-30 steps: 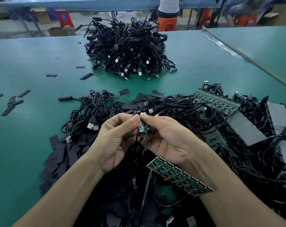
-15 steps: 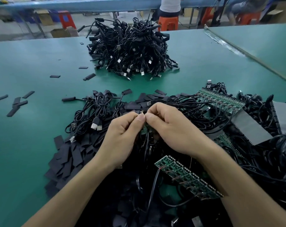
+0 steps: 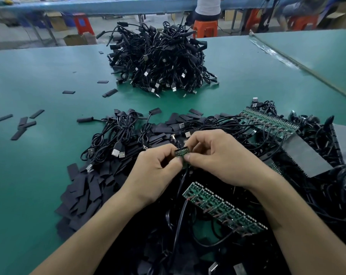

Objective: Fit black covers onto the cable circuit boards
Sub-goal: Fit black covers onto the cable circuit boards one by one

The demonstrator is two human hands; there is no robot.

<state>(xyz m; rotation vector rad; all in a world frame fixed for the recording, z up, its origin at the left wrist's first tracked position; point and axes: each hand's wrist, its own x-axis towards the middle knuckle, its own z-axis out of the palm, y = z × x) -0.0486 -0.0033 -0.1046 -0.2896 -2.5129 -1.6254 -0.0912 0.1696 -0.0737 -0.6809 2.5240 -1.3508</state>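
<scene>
Head: small green circuit board (image 3: 181, 152), pins up.

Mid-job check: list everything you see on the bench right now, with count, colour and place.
table: one, green, under everything
cable pile: one, black, far centre
loose cables: many, black, left of hands
cover heap: one, black, near left
stray covers: several, black, far left
near board strip: one, green, below hands
far board strip: one, green, right
grey sheets: two, grey, right
single board: one, green, between both hands
left hand: pinches single board
right hand: pinches single board
</scene>
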